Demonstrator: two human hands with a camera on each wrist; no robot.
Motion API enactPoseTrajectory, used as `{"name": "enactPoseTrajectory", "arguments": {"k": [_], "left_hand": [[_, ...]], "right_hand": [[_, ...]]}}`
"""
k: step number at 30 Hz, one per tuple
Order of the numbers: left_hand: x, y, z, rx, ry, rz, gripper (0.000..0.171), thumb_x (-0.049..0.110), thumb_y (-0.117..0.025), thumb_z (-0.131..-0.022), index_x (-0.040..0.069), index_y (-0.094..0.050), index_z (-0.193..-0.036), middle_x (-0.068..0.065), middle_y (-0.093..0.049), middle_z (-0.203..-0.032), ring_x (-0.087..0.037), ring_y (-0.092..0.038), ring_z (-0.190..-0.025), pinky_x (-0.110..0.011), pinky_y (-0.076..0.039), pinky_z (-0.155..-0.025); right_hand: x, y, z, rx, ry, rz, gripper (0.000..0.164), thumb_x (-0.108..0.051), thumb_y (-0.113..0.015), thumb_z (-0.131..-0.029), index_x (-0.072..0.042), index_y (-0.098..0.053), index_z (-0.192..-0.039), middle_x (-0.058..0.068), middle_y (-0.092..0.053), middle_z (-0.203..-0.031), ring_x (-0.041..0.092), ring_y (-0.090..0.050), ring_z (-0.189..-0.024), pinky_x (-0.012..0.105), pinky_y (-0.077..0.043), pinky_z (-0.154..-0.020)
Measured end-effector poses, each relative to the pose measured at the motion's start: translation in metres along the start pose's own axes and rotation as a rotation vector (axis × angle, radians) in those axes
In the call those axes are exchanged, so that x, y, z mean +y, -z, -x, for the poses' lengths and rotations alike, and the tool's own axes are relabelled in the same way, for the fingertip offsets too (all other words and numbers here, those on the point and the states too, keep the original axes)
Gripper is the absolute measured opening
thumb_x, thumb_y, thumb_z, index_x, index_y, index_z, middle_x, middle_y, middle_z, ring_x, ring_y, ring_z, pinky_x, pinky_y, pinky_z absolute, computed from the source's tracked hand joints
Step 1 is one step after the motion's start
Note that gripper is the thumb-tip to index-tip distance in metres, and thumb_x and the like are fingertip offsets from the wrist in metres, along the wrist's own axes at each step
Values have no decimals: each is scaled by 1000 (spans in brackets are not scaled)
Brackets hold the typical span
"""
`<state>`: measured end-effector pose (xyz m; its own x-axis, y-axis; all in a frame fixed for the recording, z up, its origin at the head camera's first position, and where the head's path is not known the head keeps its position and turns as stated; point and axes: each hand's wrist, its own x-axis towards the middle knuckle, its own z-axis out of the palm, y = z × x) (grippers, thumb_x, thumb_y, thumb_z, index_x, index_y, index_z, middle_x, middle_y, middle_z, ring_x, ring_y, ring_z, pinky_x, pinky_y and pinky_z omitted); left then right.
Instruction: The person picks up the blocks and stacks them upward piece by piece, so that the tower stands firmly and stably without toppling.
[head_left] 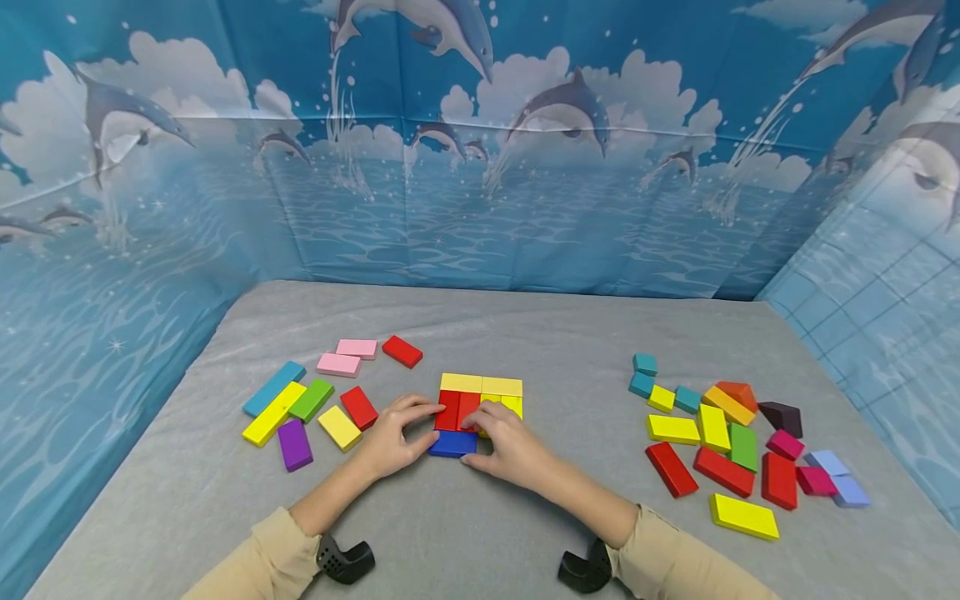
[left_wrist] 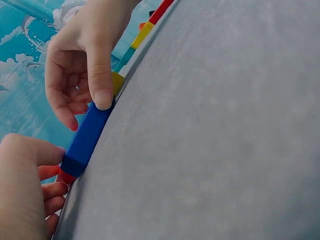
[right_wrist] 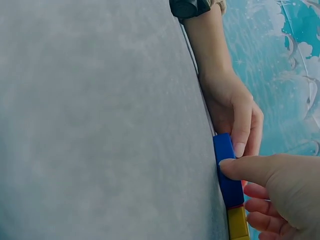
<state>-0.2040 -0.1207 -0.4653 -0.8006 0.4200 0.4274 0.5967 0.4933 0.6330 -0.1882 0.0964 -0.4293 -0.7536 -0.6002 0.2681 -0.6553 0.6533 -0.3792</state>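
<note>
Several blocks lie packed together in the middle of the table. A blue block forms the near edge, two upright red blocks stand behind it, and yellow blocks run along the back and right. My left hand touches the left side of the group, thumb by the blue block's left end and index finger by a red block. With its thumb, my right hand presses the blue block's near face, as the right wrist view also shows. Its fingers bend over the red and yellow blocks, hiding part of them.
Left of the group are loose blocks: pink, red, purple, green and more. At the right lies a larger scatter, with a yellow block nearest. A dolphin-print curtain backs the grey table.
</note>
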Motion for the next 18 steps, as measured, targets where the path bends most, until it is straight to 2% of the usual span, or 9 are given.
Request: {"name": "enactPoseTrajectory", "arguments": {"k": [11,15,18], "left_hand": [[-1,0,-1,-3,9,-7,34,15,-70,-78,11,-66,-112,-5,-60,-107,-21,-54,-103,-42,-47,-86],[-1,0,0,-2,6,-8,34,15,-70,-78,11,-66,-112,-4,-60,-107,-21,-54,-103,-41,-47,-86],[-1,0,0,-2,8,-6,35,15,-70,-78,10,-66,-112,-5,-60,-107,-20,-54,-103,-40,-48,-86]], "right_hand": [[1,1,1,5,2,8,37,-25,-78,-72,-7,-63,-100,1,-52,-89,11,-47,-80,24,-47,-72],[5,7,2,0,-15,-53,38,-27,-78,-72,-8,-63,-102,0,-52,-89,11,-47,-80,23,-46,-70],[13,22,6,9,-46,-116,39,-24,-77,-74,-6,-62,-105,3,-54,-91,15,-50,-81,26,-47,-69]]}}
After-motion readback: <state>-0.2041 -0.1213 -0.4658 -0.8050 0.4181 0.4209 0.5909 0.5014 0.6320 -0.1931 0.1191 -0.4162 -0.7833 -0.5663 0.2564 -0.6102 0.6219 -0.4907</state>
